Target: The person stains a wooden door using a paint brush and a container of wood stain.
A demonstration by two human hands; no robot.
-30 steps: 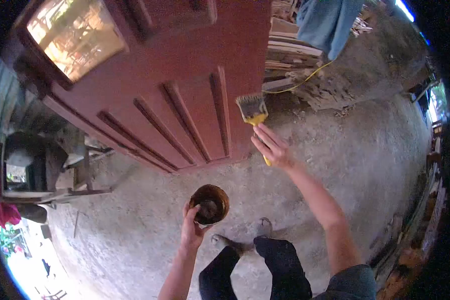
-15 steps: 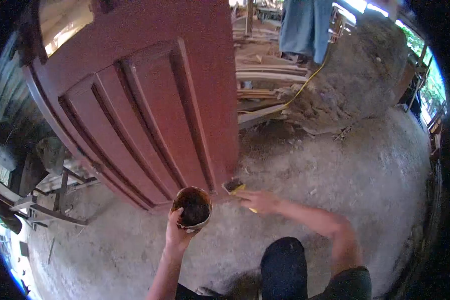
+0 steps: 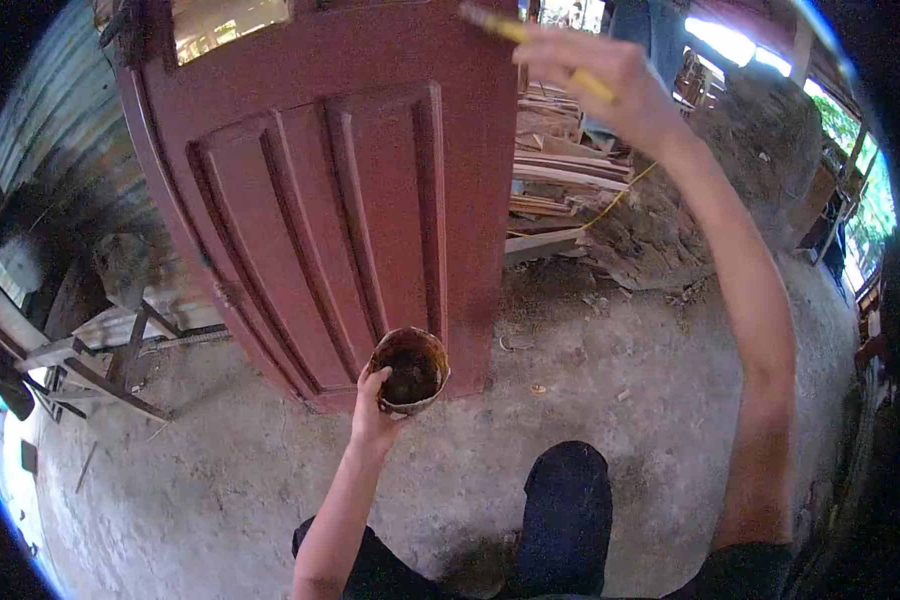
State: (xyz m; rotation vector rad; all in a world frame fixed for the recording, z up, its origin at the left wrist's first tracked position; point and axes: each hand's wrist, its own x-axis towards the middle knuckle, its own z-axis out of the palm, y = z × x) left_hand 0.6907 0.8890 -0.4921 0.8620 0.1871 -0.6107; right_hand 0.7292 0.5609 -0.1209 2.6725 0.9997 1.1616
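My left hand (image 3: 373, 410) grips a round tub (image 3: 432, 352) by its rim, thumb hooked over the inside, which is stained dark brown. Raised high at the upper right, my right hand (image 3: 600, 75) is closed round the yellow handle of a paintbrush (image 3: 510, 28). The brush's bristle end is blurred and lies against the upper right part of a reddish-brown panelled door (image 3: 320, 110) in this view. Long raised mouldings run down the door's lower panels, and the tub overlaps its lower edge.
Stacked wood strips (image 3: 570, 165) lie behind the door's right side, with a yellow cord (image 3: 615, 205) across them. A large brown covered heap (image 3: 740, 170) stands further right. Wooden trestles (image 3: 110, 370) stand at left by a corrugated metal wall (image 3: 60, 140). Concrete floor (image 3: 220, 500) spreads below.
My right hand has swung up from the door's bottom corner to its upper right edge with the paintbrush. The tub has shifted slightly up and right in view, and the view itself has turned.
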